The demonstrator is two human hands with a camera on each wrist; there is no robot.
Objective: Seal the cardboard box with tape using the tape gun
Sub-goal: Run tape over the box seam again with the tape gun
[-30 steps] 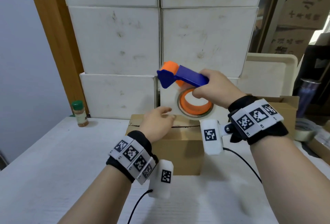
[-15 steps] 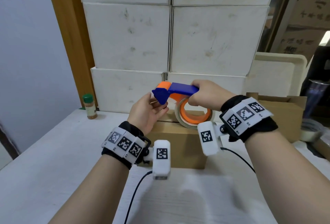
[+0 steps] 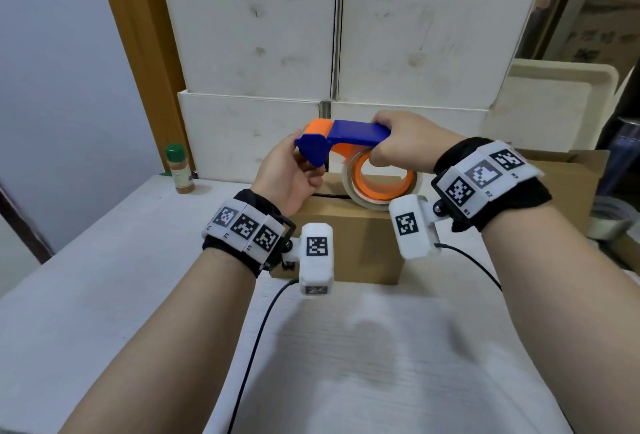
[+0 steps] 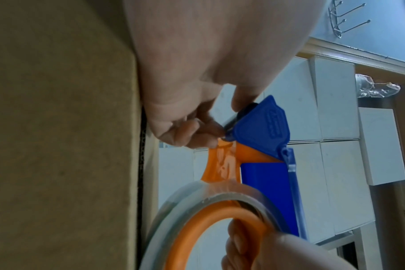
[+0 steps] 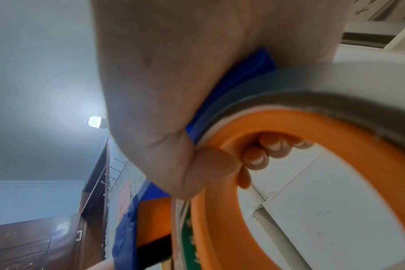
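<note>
Tape gun (image 3: 349, 142) held in both hands just above the cardboard box (image 3: 353, 243).

Right hand (image 3: 405, 142) wrapped round the blue handle, fingertips (image 5: 257, 157) curled inside the orange ring of the tape roll (image 3: 377, 184). Left hand (image 3: 291, 174) curled at the blue front end, fingertips (image 4: 206, 131) pinching there by the loose tape. Box on the white table (image 3: 104, 295), in front of stacked white boxes (image 3: 249, 25); spice jar (image 3: 178, 168) off to the left.

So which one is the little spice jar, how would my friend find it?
Start at the wooden door frame on the left. At its foot, on the white table, stands the spice jar. It alone has a green cap and brown powder inside.
</note>
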